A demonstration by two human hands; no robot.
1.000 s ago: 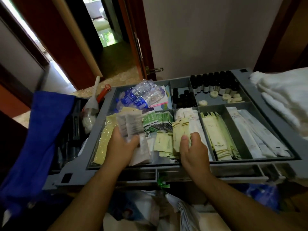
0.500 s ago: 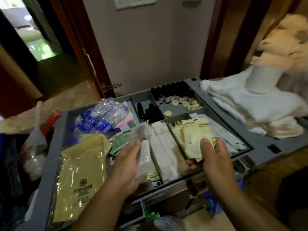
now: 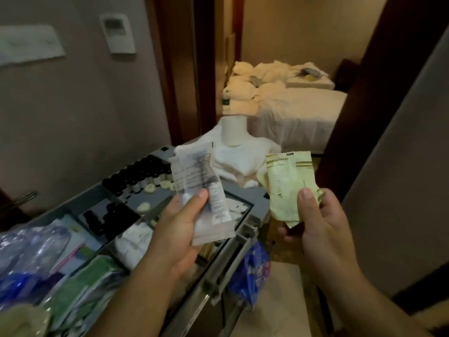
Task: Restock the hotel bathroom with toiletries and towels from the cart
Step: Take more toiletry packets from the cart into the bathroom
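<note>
The left hand (image 3: 179,232) grips white packets (image 3: 204,190) and the right hand (image 3: 325,229) grips green packets (image 3: 289,188), both now lifted off the cart tray (image 3: 260,205), and the view has swung past the towels (image 3: 243,159) toward the bed (image 3: 303,105), so carrying looks next.

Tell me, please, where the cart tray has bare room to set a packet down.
Bare tray floor shows between the dark bottles and the round soaps. The left compartments are crowded with water bottles and green packets; towels cover the far end.
</note>
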